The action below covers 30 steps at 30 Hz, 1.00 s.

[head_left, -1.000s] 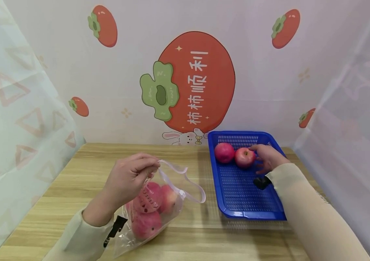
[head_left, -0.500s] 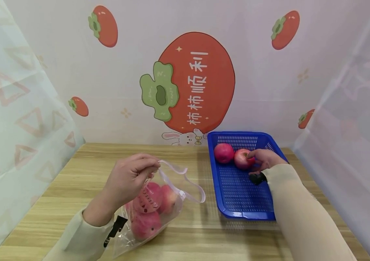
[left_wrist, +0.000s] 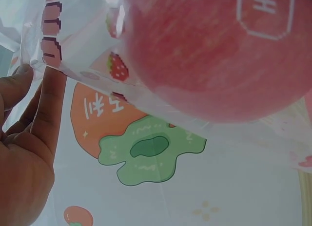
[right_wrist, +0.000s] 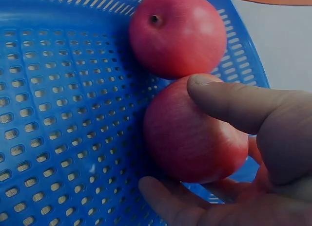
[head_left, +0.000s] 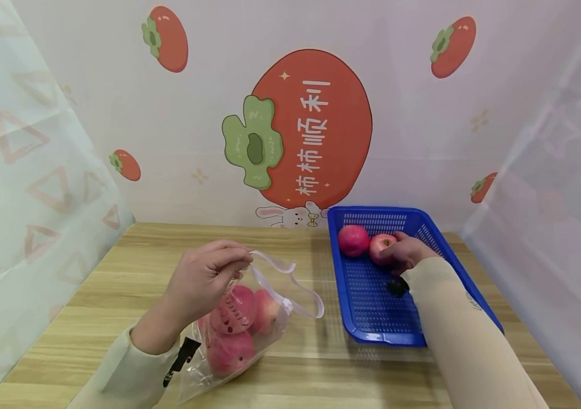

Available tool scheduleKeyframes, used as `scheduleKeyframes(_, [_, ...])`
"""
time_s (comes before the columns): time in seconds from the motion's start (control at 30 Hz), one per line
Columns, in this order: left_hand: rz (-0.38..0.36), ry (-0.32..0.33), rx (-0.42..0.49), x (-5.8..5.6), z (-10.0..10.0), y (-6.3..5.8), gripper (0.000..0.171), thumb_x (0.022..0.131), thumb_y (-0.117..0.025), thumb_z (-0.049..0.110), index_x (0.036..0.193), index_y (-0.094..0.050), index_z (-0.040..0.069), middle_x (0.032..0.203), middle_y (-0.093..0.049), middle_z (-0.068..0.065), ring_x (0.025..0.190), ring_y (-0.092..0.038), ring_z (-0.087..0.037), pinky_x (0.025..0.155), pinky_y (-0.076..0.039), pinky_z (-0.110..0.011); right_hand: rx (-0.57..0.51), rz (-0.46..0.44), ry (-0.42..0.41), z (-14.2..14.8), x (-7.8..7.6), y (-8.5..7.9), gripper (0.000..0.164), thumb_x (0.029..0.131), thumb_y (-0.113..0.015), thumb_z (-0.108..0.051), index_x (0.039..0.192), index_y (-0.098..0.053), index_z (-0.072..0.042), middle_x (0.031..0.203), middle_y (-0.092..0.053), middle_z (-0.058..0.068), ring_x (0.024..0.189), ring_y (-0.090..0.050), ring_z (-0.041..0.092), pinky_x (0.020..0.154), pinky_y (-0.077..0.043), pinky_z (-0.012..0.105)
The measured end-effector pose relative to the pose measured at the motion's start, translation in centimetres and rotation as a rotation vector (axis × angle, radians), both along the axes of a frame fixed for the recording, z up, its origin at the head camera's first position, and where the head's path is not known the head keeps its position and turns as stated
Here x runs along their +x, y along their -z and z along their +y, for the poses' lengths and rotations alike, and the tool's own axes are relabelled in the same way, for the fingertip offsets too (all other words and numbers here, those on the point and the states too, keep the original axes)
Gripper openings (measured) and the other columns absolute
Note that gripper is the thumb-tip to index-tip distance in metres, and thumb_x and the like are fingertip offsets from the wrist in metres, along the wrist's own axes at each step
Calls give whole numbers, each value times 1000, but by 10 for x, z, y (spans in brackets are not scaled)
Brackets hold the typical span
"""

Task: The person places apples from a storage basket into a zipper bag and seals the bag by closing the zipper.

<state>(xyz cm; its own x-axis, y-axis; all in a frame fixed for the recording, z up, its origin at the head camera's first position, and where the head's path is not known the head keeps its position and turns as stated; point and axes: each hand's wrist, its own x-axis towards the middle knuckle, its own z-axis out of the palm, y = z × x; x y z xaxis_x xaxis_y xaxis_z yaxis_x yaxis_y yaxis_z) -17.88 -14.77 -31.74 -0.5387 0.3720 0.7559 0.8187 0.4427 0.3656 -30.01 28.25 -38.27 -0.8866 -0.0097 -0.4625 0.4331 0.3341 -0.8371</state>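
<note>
My left hand (head_left: 206, 278) pinches the upper edge of a clear zip bag (head_left: 192, 386) that has several red apples (head_left: 230, 352) in it. The bag's mouth gapes toward the right, with a white slider (head_left: 287, 305) on its rim. In the left wrist view, one bagged apple (left_wrist: 219, 55) shows large behind the printed plastic. My right hand (head_left: 413, 250) is inside the blue basket (head_left: 385, 312) and grips an apple (right_wrist: 190, 138). Its thumb (right_wrist: 234, 102) lies over the top of the fruit, and the other fingers curl round the lower side. A second apple (right_wrist: 178, 36) sits against it.
The wood-grain table (head_left: 301, 375) carries the bag on the left and the basket at the back right. Behind stands a white backdrop (head_left: 393, 102) printed with persimmons. Pale curtains (head_left: 24, 170) flank the left and right sides.
My right hand has moved left onto the nearer apple, and its fingers have come round it. The left hand and the bag keep their place.
</note>
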Motion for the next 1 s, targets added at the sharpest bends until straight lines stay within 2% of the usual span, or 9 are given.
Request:
scheduleKeyframes(0.2, [-8, 5, 3, 0, 0, 0, 24, 80, -76, -11, 93, -78, 9, 95, -71, 3, 65, -63, -3, 60, -52, -15, 120, 34, 13, -3, -1, -1, 90, 90, -73, -6, 157, -12, -2, 147, -24, 33, 128, -36, 50, 91, -49, 60])
scheduleKeyframes(0.33, [-11, -13, -5, 1, -1, 0, 24, 80, -77, -11, 92, -78, 9, 95, -71, 3, 66, -62, -2, 61, -51, -15, 164, 52, -17, 0, -1, -2, 86, 89, -74, -9, 154, -18, 1, 144, -29, 32, 125, -39, 48, 89, -51, 59])
scheduleKeyframes(0.47, [-19, -32, -16, 2, -1, -1, 23, 80, -77, -9, 93, -78, 10, 96, -71, 4, 66, -62, -2, 62, -51, -15, 141, 70, -44, 3, -1, -3, 83, 89, -72, -6, 152, -19, 3, 142, -30, 33, 124, -40, 48, 86, -52, 58])
scheduleKeyframes(0.67, [-29, -21, -21, 2, 0, -1, 23, 80, -77, -9, 93, -78, 9, 96, -70, 3, 66, -62, -2, 61, -51, -15, 71, 74, -30, 10, 0, -6, 84, 90, -70, -7, 154, -17, 0, 145, -26, 32, 125, -38, 47, 86, -54, 54])
scheduleKeyframes(0.83, [-38, 1, -16, 1, 0, 0, 24, 80, -77, -11, 93, -77, 9, 96, -70, 3, 66, -63, -2, 62, -52, -15, 49, 96, -32, 16, 1, -17, 86, 92, -72, -11, 156, -15, -1, 148, -23, 32, 126, -37, 47, 88, -53, 53])
scheduleKeyframes(1.0, [-35, 11, -12, 0, 1, 1, 24, 79, -77, -11, 93, -78, 9, 96, -70, 3, 66, -63, -2, 61, -52, -15, 56, 143, -30, 19, 2, -30, 89, 89, -76, -14, 157, -19, -5, 147, -28, 29, 118, -45, 41, 84, -55, 46])
